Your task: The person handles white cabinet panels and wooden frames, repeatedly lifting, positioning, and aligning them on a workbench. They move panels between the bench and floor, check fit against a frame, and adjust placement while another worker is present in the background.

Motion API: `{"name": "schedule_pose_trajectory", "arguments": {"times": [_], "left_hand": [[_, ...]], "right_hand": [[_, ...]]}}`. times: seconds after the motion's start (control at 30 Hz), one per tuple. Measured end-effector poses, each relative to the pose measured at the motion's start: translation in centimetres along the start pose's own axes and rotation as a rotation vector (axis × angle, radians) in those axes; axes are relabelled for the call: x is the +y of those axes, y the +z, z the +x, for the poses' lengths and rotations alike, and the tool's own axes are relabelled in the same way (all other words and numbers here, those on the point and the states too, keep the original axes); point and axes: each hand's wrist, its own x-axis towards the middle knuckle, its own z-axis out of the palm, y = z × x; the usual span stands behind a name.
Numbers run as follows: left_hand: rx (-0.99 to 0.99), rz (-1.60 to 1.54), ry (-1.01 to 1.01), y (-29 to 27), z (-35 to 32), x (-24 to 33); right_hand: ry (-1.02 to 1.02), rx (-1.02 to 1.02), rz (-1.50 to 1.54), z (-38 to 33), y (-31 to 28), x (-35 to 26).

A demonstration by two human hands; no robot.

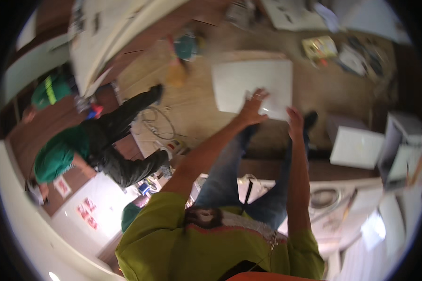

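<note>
A white square panel (251,82) lies on the wooden floor ahead of me. My left hand (253,108) is on its near edge, fingers spread over the top face. My right hand (294,121) grips the panel's near right corner. Both my bare forearms reach forward from my green sleeves, over my legs in blue jeans (229,168).
A person in a green shirt and dark trousers (103,145) crouches at left, near cables (157,124) on the floor. Another person in green (51,89) is farther left. White boxes (356,147) stand at right. A yellow packet (320,47) and a teal object (187,46) lie beyond the panel.
</note>
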Motion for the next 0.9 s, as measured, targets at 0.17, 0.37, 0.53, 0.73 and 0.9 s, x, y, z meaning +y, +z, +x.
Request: {"name": "schedule_pose_trajectory", "arguments": {"times": [0.17,0.37,0.53,0.73,0.9], "left_hand": [[-0.028,0.288,-0.003,-2.4,-5.2,4.2],[0.089,0.309,0.058,-4.9,-7.4,4.7],[0.173,-0.318,-0.04,-12.5,-5.2,12.4],[0.005,-0.782,-0.346,-16.1,-0.5,16.7],[-0.055,-0.987,-0.301,-13.6,2.9,23.0]], "right_hand": [[0.031,0.027,0.321,-5.4,1.1,-8.6],[-0.015,-0.118,0.531,-9.9,2.2,-11.8],[-0.158,-0.114,0.538,-13.2,1.2,-11.9],[-0.445,0.182,-0.283,-18.9,2.0,-16.7],[-0.425,0.674,-0.279,-21.5,-4.8,-15.0]]}}
